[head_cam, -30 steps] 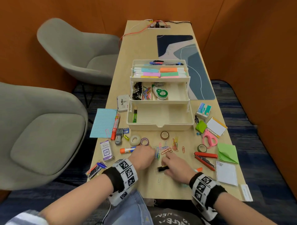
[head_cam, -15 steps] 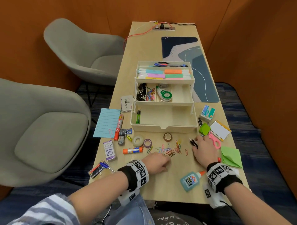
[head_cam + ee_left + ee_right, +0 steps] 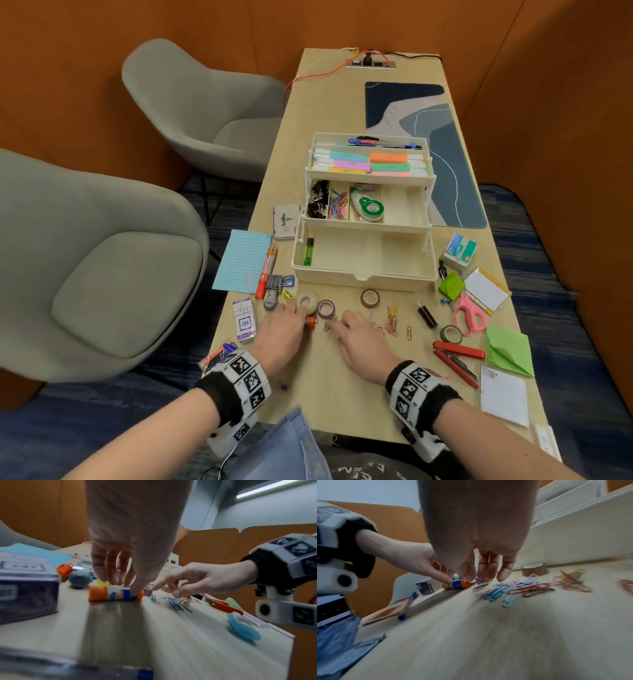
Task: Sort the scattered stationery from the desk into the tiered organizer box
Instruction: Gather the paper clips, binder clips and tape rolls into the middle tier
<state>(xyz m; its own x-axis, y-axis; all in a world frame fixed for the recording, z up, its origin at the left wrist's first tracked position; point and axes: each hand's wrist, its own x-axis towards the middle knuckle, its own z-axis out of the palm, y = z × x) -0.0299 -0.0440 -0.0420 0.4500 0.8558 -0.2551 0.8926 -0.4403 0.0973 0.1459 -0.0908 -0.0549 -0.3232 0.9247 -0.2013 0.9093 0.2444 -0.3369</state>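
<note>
An orange-capped glue stick (image 3: 115, 595) lies on the desk; only its orange end (image 3: 311, 322) shows in the head view. My left hand (image 3: 299, 317) (image 3: 123, 586) pinches it, thumb on the near side and fingers on the far side. My right hand (image 3: 337, 329) (image 3: 479, 577) hovers just right of it, fingers relaxed and holding nothing, over coloured paper clips (image 3: 510, 588) (image 3: 392, 318). The cream tiered organizer box (image 3: 359, 277) stands open beyond both hands, with highlighters, clips and correction tape in its upper tiers.
Tape rolls (image 3: 370, 297) lie in front of the box. A black clip (image 3: 427, 315), pink scissors (image 3: 469, 311), a red stapler (image 3: 455, 356) and green notes (image 3: 507, 349) lie to the right. An ink box (image 3: 245, 320), marker (image 3: 267, 270) and blue pad (image 3: 243, 260) are on the left, beside two grey chairs.
My right hand carried a black clip to the right, left it near the scissors and came back to the paper clips. My left hand moved from the clips onto the glue stick.
</note>
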